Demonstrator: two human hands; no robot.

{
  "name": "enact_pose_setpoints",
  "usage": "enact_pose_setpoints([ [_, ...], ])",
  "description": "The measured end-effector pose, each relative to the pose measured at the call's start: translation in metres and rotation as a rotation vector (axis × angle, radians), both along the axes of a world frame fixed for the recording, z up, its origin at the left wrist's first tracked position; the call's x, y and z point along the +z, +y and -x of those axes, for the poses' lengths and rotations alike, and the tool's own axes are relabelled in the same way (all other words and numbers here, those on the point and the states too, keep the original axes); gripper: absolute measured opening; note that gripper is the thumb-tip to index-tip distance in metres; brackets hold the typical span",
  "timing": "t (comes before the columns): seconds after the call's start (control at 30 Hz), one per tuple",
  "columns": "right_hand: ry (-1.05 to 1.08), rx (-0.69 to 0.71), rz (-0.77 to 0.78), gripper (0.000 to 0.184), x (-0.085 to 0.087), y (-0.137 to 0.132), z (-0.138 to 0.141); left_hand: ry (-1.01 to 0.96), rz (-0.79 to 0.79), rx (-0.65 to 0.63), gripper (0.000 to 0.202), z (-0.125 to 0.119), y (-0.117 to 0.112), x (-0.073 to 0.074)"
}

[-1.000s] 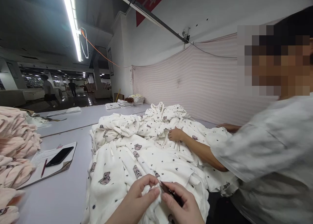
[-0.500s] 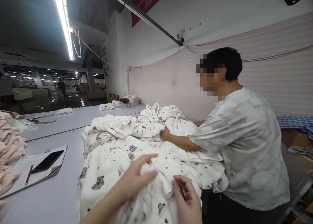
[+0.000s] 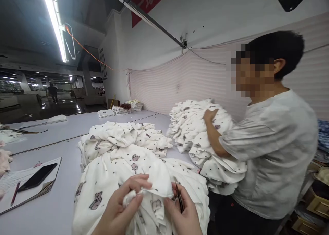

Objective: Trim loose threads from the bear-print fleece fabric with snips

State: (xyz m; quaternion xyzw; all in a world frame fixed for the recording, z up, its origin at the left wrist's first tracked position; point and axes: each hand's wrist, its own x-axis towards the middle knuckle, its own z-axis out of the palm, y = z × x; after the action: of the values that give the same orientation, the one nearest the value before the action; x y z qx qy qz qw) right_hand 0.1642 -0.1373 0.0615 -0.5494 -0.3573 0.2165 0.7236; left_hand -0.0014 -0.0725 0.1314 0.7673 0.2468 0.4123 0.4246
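Watching through the head cam from my end, I've got my left hand point(image 3: 125, 200) with thumb and fingers closed together on a fold of the white cloth point(image 3: 110, 170), the one with little bears and dots all over it. So the cloth is right in that grip, bunched between the fingertips, and more of it hangs below and spreads out in front, past the knuckles. An edge of it runs straight across from there to my right hand point(image 3: 183, 207), and the corner ends up touching the fingertips or right against them; can't tell whether I'm really pinching cloth on that side. What the right hand does have is a dark slim tool point(image 3: 179, 198), kept in the curled fingers with its tip pointing up and away from me. Looks like small snips, but it's too small to be sure.

The rest of the pile lies just beyond both hands, heaped in folds on the counter point(image 3: 60, 202). Over to my right a co-worker point(image 3: 272, 156) has an arm over a separate bundle point(image 3: 190, 122) of the same print, past the right hand and well apart from it.

Off to the left, away from my hands, there's a black phone point(image 3: 38, 176) lying on some papers point(image 3: 48, 187), with a dark red pen point(image 3: 15, 194) beside it. Folded white stacks point(image 3: 120, 110) sit at the far side.
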Motion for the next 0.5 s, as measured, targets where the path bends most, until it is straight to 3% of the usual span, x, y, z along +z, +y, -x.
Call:
enact_pose_setpoints([
  [0.07, -0.146, 0.009, -0.003, 0.005, 0.006, 0.002, 0.008, 0.006, 0.048, 0.003, 0.017, 0.012, 0.002, 0.001],
  [0.13, -0.217, 0.026, -0.007, 0.004, 0.011, 0.001, 0.015, 0.082, -0.022, 0.016, 0.015, 0.021, 0.003, 0.002],
  [0.2, -0.190, 0.076, 0.002, 0.005, 0.015, -0.002, 0.020, 0.206, -0.208, 0.045, 0.012, 0.027, 0.003, 0.000],
  [0.3, -0.153, 0.123, 0.020, 0.006, 0.018, -0.005, 0.027, 0.418, -0.567, 0.055, 0.032, 0.031, 0.000, -0.007],
  [0.37, -0.191, 0.113, 0.012, 0.008, 0.020, -0.006, 0.030, 0.466, -0.729, 0.061, 0.018, 0.033, -0.003, -0.012],
  [0.43, -0.262, 0.117, 0.038, 0.012, 0.023, -0.008, 0.032, 0.379, -0.742, 0.075, 0.021, 0.034, -0.003, -0.017],
  [0.5, -0.353, 0.159, 0.070, 0.011, 0.029, -0.011, 0.031, 0.245, -0.629, 0.051, 0.019, 0.035, -0.002, -0.019],
])
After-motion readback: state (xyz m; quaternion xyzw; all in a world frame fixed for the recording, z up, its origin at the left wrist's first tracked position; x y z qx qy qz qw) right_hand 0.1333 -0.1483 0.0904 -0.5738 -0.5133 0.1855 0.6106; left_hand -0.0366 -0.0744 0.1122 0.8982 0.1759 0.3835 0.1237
